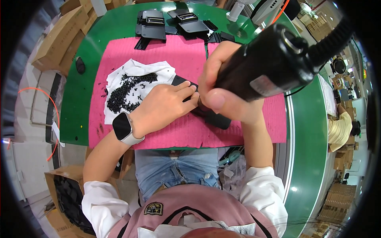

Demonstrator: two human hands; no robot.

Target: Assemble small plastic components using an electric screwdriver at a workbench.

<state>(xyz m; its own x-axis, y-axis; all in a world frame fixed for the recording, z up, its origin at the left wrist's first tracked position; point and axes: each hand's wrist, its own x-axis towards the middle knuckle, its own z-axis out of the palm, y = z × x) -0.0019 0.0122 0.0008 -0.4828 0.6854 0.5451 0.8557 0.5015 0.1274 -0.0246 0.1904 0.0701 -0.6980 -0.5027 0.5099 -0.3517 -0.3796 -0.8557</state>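
My right hand [222,85] is wrapped around a black electric screwdriver [260,65]. Its body slants up to the right, with a thick cord at the top, and its lower tip is hidden by my fingers. A long black plastic part [216,119] lies beneath both hands on a pink foam mat [178,135]. My left hand [166,103] presses on that part, fingers bent and fingertips close to the driver's lower end. Left of it, a white cloth [152,68] holds a spread heap of small black screws [119,99].
Black plastic assemblies [151,27] and loose black pieces stand at the green table's far side [75,115]. A small dark object [80,65] lies at the left. Cardboard boxes [59,35] flank the table; an open carton [69,170] of black parts sits lower left. Another person [339,129] is far right.
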